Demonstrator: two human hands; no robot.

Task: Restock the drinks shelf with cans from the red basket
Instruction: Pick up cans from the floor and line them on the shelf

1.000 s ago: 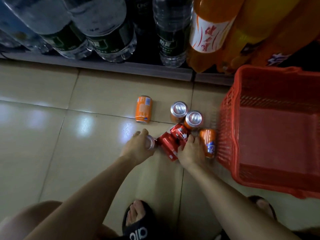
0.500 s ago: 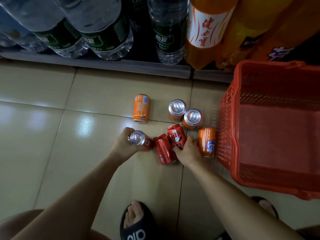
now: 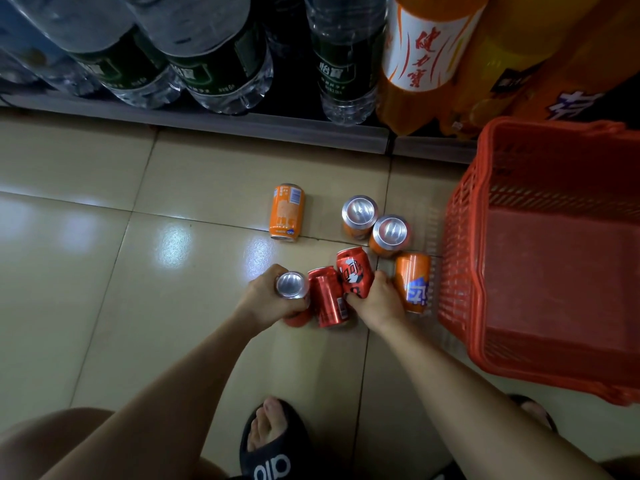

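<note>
Beige glazed tiles, glossy with lamp glare: the floor carries everything. Far edge: the drinks shelf, bottom tier, big water bottles on the left, orange soda bottles on the right. Red basket sits on the right, tipped toward the viewer, no cans visible inside.

Cans lie out on the floor just left of the basket. One orange can on its side, apart, toward the far left. Two upright cans touching each other, silver tops showing. Another orange can on its side just beside the basket wall. A red can lies on its side between the hands.

Left hand: fingers wrapped round the body of a can, top facing the camera. Right hand: fingers closed on the near end of a patterned red can, which tilts away toward the shelf.

Handling, by judgement: full cans, so fairly heavy for their size; smooth stiff metal walls, possibly slick, and prone to rolling when on their side. Best taken round the mid-body with a full wrap. A drop on tile could dent them.
</note>
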